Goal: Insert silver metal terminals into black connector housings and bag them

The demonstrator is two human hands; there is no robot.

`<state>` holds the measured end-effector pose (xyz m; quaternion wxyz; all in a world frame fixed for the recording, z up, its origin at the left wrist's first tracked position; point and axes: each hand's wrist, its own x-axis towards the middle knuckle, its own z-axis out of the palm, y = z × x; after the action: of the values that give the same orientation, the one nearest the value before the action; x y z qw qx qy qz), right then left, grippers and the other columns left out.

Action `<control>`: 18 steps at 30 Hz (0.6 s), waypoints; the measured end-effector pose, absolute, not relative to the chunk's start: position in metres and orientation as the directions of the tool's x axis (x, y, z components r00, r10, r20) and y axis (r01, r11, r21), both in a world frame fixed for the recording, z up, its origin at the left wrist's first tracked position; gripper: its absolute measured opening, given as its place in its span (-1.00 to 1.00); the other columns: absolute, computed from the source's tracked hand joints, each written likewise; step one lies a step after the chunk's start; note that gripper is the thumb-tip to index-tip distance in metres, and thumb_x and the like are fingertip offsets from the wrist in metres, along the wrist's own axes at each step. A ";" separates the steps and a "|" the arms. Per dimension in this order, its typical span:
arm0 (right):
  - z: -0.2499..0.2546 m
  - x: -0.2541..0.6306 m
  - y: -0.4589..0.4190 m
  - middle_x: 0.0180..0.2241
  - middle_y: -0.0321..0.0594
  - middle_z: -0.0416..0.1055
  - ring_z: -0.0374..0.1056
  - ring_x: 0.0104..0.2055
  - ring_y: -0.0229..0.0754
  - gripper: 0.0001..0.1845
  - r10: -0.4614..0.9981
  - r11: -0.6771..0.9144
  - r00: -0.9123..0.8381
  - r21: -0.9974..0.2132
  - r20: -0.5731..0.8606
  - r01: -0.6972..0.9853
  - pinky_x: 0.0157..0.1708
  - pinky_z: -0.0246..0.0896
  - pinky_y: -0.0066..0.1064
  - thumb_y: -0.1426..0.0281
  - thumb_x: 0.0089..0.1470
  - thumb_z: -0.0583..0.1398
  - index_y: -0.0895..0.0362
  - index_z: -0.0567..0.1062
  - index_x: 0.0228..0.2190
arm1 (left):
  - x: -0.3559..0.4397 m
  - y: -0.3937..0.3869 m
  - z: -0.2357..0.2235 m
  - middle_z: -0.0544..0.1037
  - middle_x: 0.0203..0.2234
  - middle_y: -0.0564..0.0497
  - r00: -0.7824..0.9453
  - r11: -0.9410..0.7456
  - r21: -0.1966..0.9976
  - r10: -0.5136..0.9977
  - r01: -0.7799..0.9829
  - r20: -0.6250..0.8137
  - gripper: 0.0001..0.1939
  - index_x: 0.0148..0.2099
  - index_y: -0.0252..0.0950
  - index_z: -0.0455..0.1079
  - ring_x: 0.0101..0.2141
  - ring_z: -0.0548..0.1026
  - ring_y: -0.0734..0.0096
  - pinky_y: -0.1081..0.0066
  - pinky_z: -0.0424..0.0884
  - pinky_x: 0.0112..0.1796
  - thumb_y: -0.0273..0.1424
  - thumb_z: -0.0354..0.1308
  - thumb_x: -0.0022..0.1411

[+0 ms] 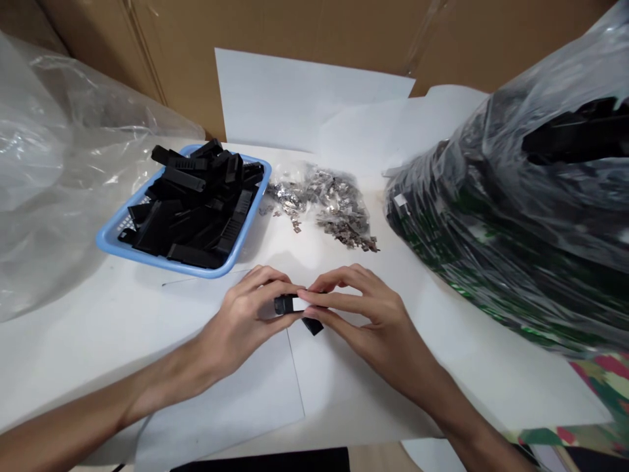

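Between my two hands is a small black plastic part (pixel 284 305) with a white or pale opening along its middle. My left hand (pixel 246 308) pinches its left end between thumb and fingers. On the other end, the thumb and fingers of my right hand (pixel 366 305) are closed, partly covering it. A second black piece (pixel 313 326) shows just below, by my right thumb; whether it is joined to the held part I cannot tell. Beyond my hands lie small metal clips (pixel 344 226), spilling from clear plastic bags (pixel 334 183).
At the back left, a blue basket (pixel 101 239) is heaped with black plastic parts (pixel 184 210). A large clear bag (pixel 491 196) of black and green items bulges on the right. More clear plastic (pixel 49 164) stands left. Cardboard (pixel 314 26) closes off the back; white paper (pixel 230 413) covers the tabletop.
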<state>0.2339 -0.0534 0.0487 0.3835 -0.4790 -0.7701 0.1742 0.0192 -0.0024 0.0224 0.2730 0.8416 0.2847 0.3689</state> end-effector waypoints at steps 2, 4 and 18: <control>0.045 0.232 -0.053 -0.16 -0.23 0.56 0.44 -0.14 -0.07 -0.77 0.869 0.480 -0.246 -0.607 0.430 0.634 -0.15 0.35 -0.15 0.44 0.27 0.32 -0.12 0.66 -0.10 | 0.019 -0.002 0.021 0.58 -0.20 -0.03 0.552 -0.685 0.671 0.688 0.282 0.471 -0.80 -0.03 -0.23 0.52 -0.19 0.56 0.31 0.36 0.51 -0.16 -0.45 0.36 0.30; 0.041 0.229 -0.054 -0.17 -0.20 0.57 0.43 -0.17 -0.06 -0.78 0.864 0.476 -0.243 -0.560 0.440 0.678 -0.19 0.35 -0.16 0.43 0.28 0.30 -0.11 0.66 -0.09 | 0.018 0.000 0.019 0.60 -0.20 -0.03 0.543 -0.673 0.681 0.700 0.287 0.464 -0.80 -0.03 -0.22 0.53 -0.19 0.56 0.30 0.35 0.51 -0.16 -0.42 0.37 0.29; 0.015 0.240 0.025 0.18 0.05 0.37 0.30 0.14 0.16 -0.53 0.925 0.358 -0.294 -0.291 0.242 0.887 0.01 0.40 -0.02 0.28 0.46 0.01 0.11 0.41 0.28 | 0.012 0.012 0.018 0.55 -0.17 -0.02 0.497 -0.759 0.579 0.641 0.298 0.585 -0.70 0.03 -0.25 0.53 -0.17 0.55 0.37 0.37 0.46 -0.08 -0.47 0.40 0.26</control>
<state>0.2401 0.0253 0.0154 0.1862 -0.5643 -0.8027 0.0503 0.0119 0.0121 0.0175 0.2061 0.8402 0.2793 0.4166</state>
